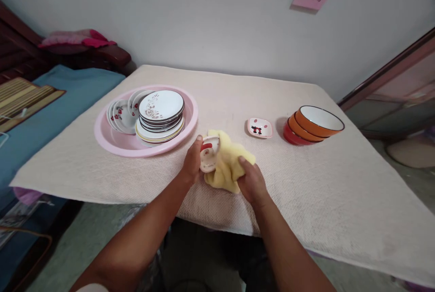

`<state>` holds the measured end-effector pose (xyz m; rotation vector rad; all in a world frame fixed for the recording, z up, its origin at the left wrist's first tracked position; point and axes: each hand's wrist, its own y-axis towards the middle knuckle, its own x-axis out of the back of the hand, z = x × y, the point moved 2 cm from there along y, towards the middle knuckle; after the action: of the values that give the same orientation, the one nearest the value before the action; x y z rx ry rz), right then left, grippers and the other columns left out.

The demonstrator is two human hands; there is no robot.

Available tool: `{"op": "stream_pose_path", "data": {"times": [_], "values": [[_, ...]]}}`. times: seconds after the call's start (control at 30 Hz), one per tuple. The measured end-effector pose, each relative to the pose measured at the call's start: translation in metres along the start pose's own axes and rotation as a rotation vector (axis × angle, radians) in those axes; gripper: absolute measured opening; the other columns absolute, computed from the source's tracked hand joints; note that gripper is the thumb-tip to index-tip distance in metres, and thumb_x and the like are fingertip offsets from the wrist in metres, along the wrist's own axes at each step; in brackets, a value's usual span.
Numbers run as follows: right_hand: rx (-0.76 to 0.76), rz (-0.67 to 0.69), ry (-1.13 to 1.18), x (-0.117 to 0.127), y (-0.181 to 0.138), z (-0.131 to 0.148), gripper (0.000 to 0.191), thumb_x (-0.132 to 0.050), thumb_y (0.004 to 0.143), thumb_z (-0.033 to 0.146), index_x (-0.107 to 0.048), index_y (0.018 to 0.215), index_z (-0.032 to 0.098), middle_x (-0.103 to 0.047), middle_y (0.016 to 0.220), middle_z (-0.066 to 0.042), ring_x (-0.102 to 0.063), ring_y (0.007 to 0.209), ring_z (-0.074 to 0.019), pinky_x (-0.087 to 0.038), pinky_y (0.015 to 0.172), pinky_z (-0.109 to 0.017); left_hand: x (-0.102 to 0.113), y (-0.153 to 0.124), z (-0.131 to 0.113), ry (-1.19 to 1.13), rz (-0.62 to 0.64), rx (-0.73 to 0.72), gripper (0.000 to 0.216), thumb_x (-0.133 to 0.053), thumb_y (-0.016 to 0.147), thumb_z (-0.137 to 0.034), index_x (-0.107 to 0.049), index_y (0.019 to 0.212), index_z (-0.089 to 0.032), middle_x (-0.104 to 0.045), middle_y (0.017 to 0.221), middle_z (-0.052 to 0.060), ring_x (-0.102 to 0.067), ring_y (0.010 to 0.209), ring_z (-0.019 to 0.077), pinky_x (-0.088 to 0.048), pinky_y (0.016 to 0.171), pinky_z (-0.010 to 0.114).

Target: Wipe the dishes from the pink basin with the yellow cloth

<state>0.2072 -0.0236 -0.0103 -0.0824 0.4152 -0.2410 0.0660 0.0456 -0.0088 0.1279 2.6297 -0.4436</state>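
My left hand (193,158) grips the left edge of a small white dish (209,155) with a red and brown printed pattern, held tilted near the front of the table. A yellow cloth (228,165) covers the dish's right side. My right hand (252,179) is closed on the cloth's right part, thumb on top; its other fingers are mostly hidden. Beyond the cloth, to the right, a small pink-rimmed dish (260,128) with a cartoon face lies on the table.
To the left stands a pink basin (146,150) with stacked plates (161,106) and flowered dishes (124,117). Stacked orange and red bowls (314,124) sit at the right. A pale cloth covers the table (340,192), whose back edge meets the wall. A bed (78,88) adjoins on the left.
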Motion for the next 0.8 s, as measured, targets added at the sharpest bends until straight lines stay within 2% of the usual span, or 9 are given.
{"op": "stream_pose_path", "data": {"times": [0.17, 0.23, 0.3, 0.4, 0.47, 0.57, 0.67, 0.73, 0.8], "values": [[-0.113, 0.209, 0.153, -0.007, -0.004, 0.006, 0.045, -0.055, 0.078, 0.043, -0.057, 0.116, 0.019, -0.064, 0.113, -0.009, -0.058, 0.107, -0.0278, -0.048, 0.090, -0.044, -0.003, -0.002, 0.000, 0.017, 0.050, -0.016, 0.056, -0.048, 0.078, -0.063, -0.064, 0.097, -0.013, -0.068, 0.084, 0.008, -0.063, 0.074, 0.0187, -0.046, 0.070, 0.031], [-0.119, 0.231, 0.173, -0.009, -0.007, 0.005, 0.046, -0.059, 0.074, 0.038, -0.056, 0.116, 0.020, -0.063, 0.115, -0.009, -0.058, 0.107, -0.0282, -0.048, 0.090, -0.046, -0.004, -0.004, -0.002, 0.041, 0.066, -0.031, 0.056, -0.045, 0.079, -0.063, -0.065, 0.097, -0.013, -0.069, 0.086, 0.009, -0.063, 0.076, 0.0194, -0.046, 0.071, 0.031], [-0.111, 0.201, 0.045, -0.012, -0.009, -0.004, 0.047, -0.065, 0.070, 0.032, -0.057, 0.115, 0.021, -0.064, 0.113, -0.008, -0.059, 0.105, -0.0273, -0.048, 0.091, -0.046, -0.004, -0.006, -0.003, 0.127, 0.091, -0.101, 0.054, -0.044, 0.081, -0.061, -0.065, 0.097, -0.014, -0.069, 0.091, 0.009, -0.062, 0.082, 0.0205, -0.046, 0.075, 0.032], [-0.086, 0.146, -0.313, -0.018, -0.008, -0.024, 0.042, -0.065, 0.071, 0.036, -0.061, 0.110, 0.022, -0.065, 0.113, -0.009, -0.058, 0.108, -0.0270, -0.044, 0.097, -0.049, -0.004, -0.011, 0.000, 0.334, 0.104, -0.247, 0.046, -0.043, 0.084, -0.055, -0.065, 0.100, -0.017, -0.067, 0.101, 0.007, -0.059, 0.094, 0.0213, -0.044, 0.084, 0.032], [-0.001, 0.097, -0.563, -0.021, -0.004, -0.034, 0.041, -0.061, 0.074, 0.039, -0.061, 0.112, 0.021, -0.061, 0.120, -0.010, -0.051, 0.118, -0.0285, -0.035, 0.104, -0.052, -0.004, -0.014, 0.005, 0.434, 0.101, -0.286, 0.044, -0.041, 0.087, -0.052, -0.063, 0.102, -0.018, -0.065, 0.105, 0.007, -0.057, 0.098, 0.0215, -0.043, 0.087, 0.033], [0.203, -0.003, -0.852, -0.021, 0.004, -0.039, 0.040, -0.053, 0.080, 0.037, -0.059, 0.116, 0.021, -0.055, 0.129, -0.010, -0.038, 0.130, -0.0296, -0.018, 0.112, -0.053, -0.007, -0.016, 0.012, 0.492, 0.125, -0.286, 0.044, -0.036, 0.089, -0.051, -0.061, 0.103, -0.018, -0.063, 0.107, 0.008, -0.056, 0.101, 0.0214, -0.041, 0.091, 0.034], [0.328, -0.082, -1.012, -0.021, 0.007, -0.035, 0.037, -0.046, 0.084, 0.035, -0.057, 0.117, 0.021, -0.054, 0.130, -0.010, -0.032, 0.134, -0.0298, -0.010, 0.114, -0.053, -0.012, -0.017, 0.015, 0.521, 0.141, -0.324, 0.043, -0.034, 0.090, -0.049, -0.061, 0.104, -0.018, -0.063, 0.109, 0.008, -0.055, 0.104, 0.0209, -0.040, 0.094, 0.034], [0.286, -0.057, -1.025, -0.022, 0.007, -0.033, 0.035, -0.046, 0.085, 0.037, -0.059, 0.114, 0.022, -0.057, 0.126, -0.009, -0.032, 0.134, -0.0302, -0.013, 0.113, -0.053, -0.013, -0.018, 0.013, 0.539, 0.121, -0.358, 0.043, -0.034, 0.091, -0.048, -0.061, 0.105, -0.018, -0.063, 0.110, 0.008, -0.055, 0.105, 0.0205, -0.039, 0.095, 0.034], [0.198, 0.028, -0.991, -0.023, 0.004, -0.031, 0.034, -0.048, 0.084, 0.042, -0.061, 0.109, 0.022, -0.062, 0.117, -0.010, -0.038, 0.130, -0.0306, -0.021, 0.111, -0.053, -0.011, -0.020, 0.010, 0.540, 0.096, -0.371, 0.043, -0.033, 0.091, -0.047, -0.061, 0.105, -0.017, -0.063, 0.108, 0.008, -0.055, 0.102, 0.0203, -0.040, 0.093, 0.034]]}}
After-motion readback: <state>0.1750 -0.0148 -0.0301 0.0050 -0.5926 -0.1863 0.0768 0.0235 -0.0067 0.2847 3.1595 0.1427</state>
